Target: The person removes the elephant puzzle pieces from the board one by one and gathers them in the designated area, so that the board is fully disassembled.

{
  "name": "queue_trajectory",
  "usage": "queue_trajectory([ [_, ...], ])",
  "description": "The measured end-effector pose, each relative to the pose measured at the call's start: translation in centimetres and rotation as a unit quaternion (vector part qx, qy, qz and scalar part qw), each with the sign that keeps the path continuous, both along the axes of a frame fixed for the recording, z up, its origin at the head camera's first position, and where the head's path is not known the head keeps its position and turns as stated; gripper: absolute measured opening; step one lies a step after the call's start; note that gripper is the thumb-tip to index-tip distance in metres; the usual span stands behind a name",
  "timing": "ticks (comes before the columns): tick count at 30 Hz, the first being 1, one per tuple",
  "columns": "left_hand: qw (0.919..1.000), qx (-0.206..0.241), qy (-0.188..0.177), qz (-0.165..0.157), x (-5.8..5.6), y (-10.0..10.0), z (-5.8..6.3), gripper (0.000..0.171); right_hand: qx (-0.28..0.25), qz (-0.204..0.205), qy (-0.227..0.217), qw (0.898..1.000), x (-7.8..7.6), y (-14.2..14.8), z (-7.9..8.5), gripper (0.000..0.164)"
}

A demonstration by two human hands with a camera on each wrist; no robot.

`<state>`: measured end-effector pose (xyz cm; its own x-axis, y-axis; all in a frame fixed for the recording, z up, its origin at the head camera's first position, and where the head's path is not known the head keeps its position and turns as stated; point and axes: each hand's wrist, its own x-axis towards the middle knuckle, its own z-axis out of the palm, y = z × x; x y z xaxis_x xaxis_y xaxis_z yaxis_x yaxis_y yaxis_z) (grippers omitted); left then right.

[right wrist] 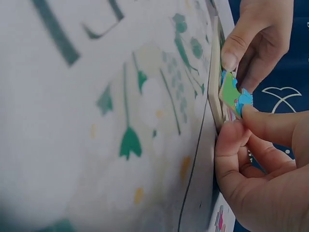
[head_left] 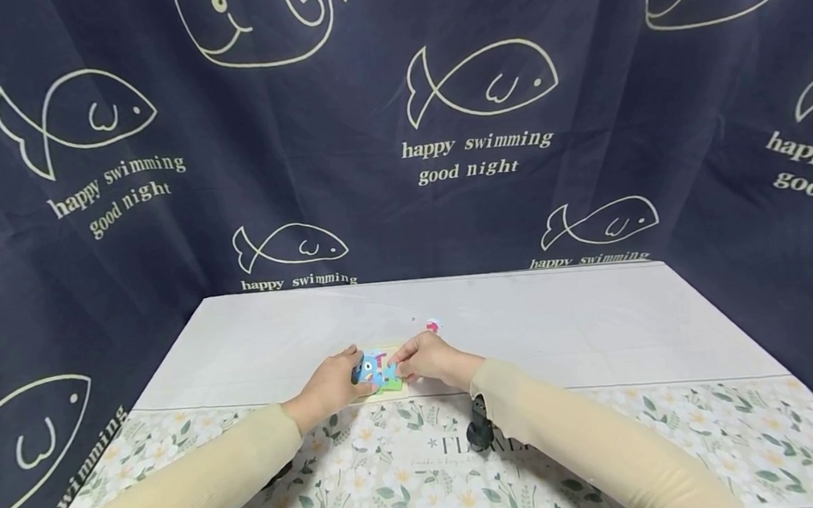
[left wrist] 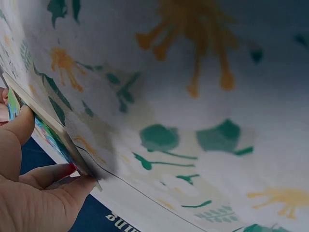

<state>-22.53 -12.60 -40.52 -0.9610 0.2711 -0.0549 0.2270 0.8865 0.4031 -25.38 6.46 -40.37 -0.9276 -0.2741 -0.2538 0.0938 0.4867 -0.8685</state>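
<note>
A shallow jigsaw puzzle board (right wrist: 215, 77) with a pale wooden rim lies on the table, with a blue cartoon picture (head_left: 369, 368) in its left part. My left hand (head_left: 325, 386) holds the board at its left side, thumb over the picture and other fingers at the far edge, as the left wrist view (left wrist: 46, 186) also shows. Between thumb and fingers my right hand (head_left: 436, 359) pinches a green and blue puzzle piece (right wrist: 231, 92) over the board's right part. The piece sits tilted in the right wrist view; its underside contact is hidden.
Beyond my right hand lies a loose pink and white puzzle piece (head_left: 434, 326). The table carries a white cloth (head_left: 565, 321) with a floral band (head_left: 367, 467) nearer me. A dark blue curtain (head_left: 372, 192) with fish drawings hangs behind and at the sides.
</note>
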Motion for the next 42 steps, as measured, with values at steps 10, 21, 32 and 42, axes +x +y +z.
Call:
queue_trajectory([
  [10, 0.9999, 0.003, 0.013, 0.000, 0.0, -0.3, 0.2, 0.074, -0.031, 0.008, -0.012, 0.999, -0.3, 0.2, 0.2, 0.014],
  [21, 0.9999, -0.008, 0.010, -0.011, 0.2, -0.4, 0.0, 0.076, -0.085, 0.006, -0.052, 0.995, -0.8, 1.8, 0.3, 0.015],
  [32, 0.9993, -0.032, -0.002, -0.021, 0.4, -0.5, 0.2, 0.076, -0.079, -0.019, -0.023, 0.996, -1.3, 2.6, 0.9, 0.013],
  [42, 0.9982, -0.054, -0.001, -0.027, 0.2, -0.4, 0.3, 0.077, -0.104, -0.047, -0.016, 0.993, -2.2, 4.4, 1.4, 0.016],
])
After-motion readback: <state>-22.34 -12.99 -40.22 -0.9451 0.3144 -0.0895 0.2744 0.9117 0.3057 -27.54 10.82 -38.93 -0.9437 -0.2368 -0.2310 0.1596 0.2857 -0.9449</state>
